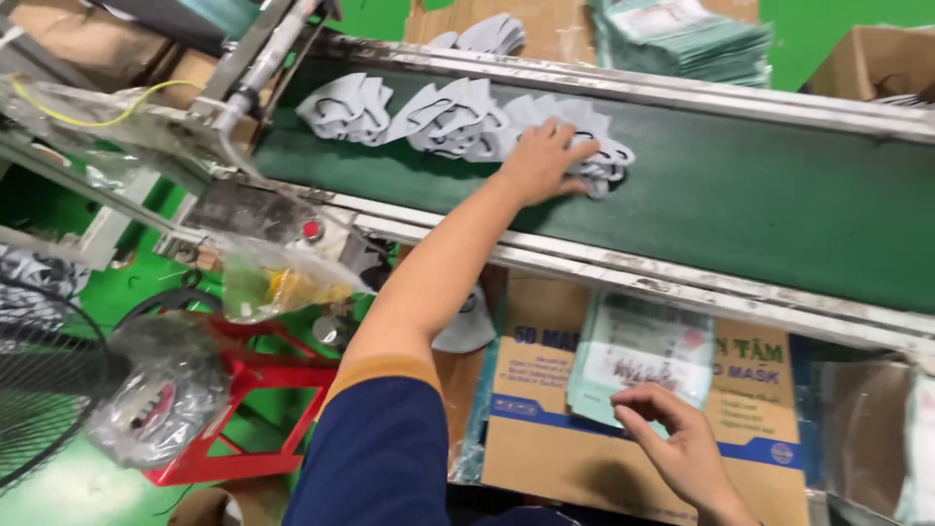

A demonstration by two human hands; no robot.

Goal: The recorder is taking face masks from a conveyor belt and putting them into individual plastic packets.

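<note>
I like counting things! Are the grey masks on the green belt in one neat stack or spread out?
Spread out. The grey masks lie overlapping in a loose row along the green belt, and the left hand rests on one end.

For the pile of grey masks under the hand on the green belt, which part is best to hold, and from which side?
Probably the near edge of the fanned grey masks, approached from the belt's near rail. They lie flat and overlapping on the green belt, so fingers should slide under that edge while the palm presses from above. The left hand already rests on top there; the right hand is at the packets below.
</note>
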